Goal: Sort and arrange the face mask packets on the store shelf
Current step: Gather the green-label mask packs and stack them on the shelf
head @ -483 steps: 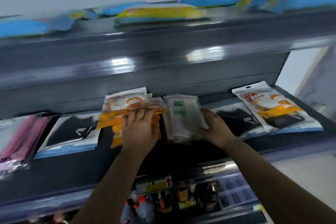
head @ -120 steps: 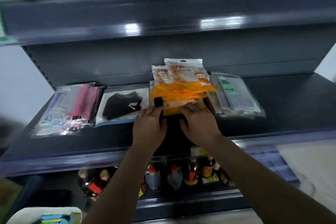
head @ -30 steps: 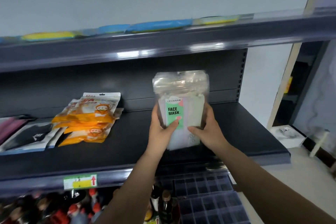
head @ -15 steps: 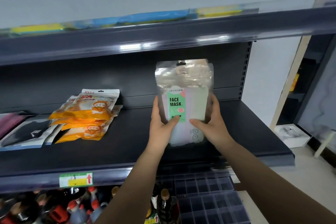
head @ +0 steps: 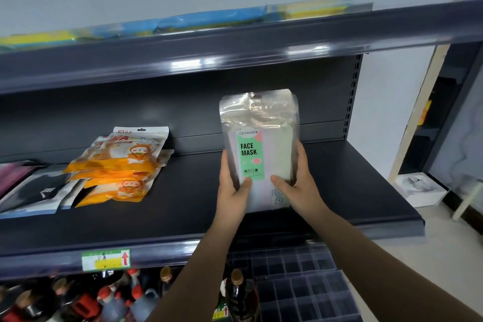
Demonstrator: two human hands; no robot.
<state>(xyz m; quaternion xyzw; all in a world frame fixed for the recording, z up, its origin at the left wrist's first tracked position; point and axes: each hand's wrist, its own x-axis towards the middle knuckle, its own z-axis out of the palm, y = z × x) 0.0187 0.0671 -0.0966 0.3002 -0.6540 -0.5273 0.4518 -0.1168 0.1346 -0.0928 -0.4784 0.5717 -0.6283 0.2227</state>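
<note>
A stack of clear packets with a green FACE MASK label [head: 261,138] stands upright above the dark shelf [head: 183,206], right of its middle. My left hand [head: 232,191] grips its left edge and my right hand [head: 300,188] grips its right edge, thumbs on the front. To the left, a pile of orange packets [head: 117,165] lies flat. Further left are black mask packets [head: 39,191], and pink packets [head: 13,172] show at the frame's left edge.
The upper shelf [head: 235,42] overhangs, with blue and yellow packets [head: 209,15] on it. Below are sauce bottles [head: 117,298] and clear divided trays [head: 300,282]. A green-yellow price tag [head: 105,259] sits on the shelf's front rail. A white box [head: 418,188] lies on the floor at right.
Both hands have kept the stack of clear packets upright between them, at about the same spot over the shelf. The view has shifted slightly.
</note>
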